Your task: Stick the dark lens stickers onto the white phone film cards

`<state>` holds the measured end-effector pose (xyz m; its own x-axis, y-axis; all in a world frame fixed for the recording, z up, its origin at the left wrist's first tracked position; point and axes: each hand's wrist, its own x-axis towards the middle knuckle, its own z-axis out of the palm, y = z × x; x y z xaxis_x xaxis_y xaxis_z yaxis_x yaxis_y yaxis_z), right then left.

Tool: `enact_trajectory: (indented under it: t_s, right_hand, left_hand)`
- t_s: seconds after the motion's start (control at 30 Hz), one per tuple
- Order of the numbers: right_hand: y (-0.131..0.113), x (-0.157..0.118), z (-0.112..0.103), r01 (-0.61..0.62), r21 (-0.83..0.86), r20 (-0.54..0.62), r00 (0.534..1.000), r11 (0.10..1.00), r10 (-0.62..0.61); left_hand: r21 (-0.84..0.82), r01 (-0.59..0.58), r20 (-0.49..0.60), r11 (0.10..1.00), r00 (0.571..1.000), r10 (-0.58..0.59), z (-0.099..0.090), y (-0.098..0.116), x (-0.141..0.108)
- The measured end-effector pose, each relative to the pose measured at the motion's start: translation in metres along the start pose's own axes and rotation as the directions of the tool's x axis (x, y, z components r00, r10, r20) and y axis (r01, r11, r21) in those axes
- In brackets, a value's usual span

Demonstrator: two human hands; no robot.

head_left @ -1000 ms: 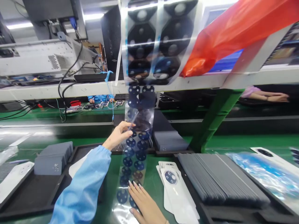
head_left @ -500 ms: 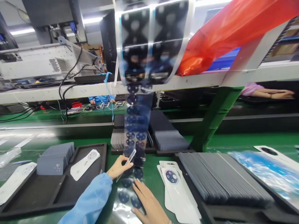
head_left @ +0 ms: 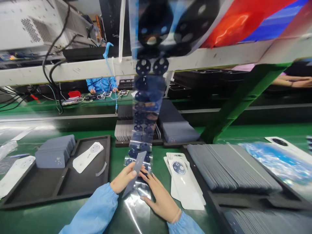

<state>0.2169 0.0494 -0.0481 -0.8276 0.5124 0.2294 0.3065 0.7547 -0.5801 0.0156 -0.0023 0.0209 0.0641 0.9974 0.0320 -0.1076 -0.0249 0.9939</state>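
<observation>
Left hand (head_left: 123,178) shifted nearer right hand (head_left: 162,199), gray panel (head_left: 139,162) pinched.

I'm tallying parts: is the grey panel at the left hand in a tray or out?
Out: the left hand holds the grey panel over the film strip, above the green table.

Bright light throws white glare on the clear film strip (head_left: 146,112) and sheen across the green bench (head_left: 48,214); edges look stretched, slightly blurred.
</observation>
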Motion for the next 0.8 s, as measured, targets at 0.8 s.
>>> enact_trajectory:
  t_s: [0.8]
  right_hand:
    - [-0.025,-0.002,0.0,0.097,-0.23,-0.263,0.952,0.968,-0.157]
  left_hand:
    - [-0.216,-0.05,-0.239,0.975,0.971,-0.003,0.006,-0.041,-0.005]
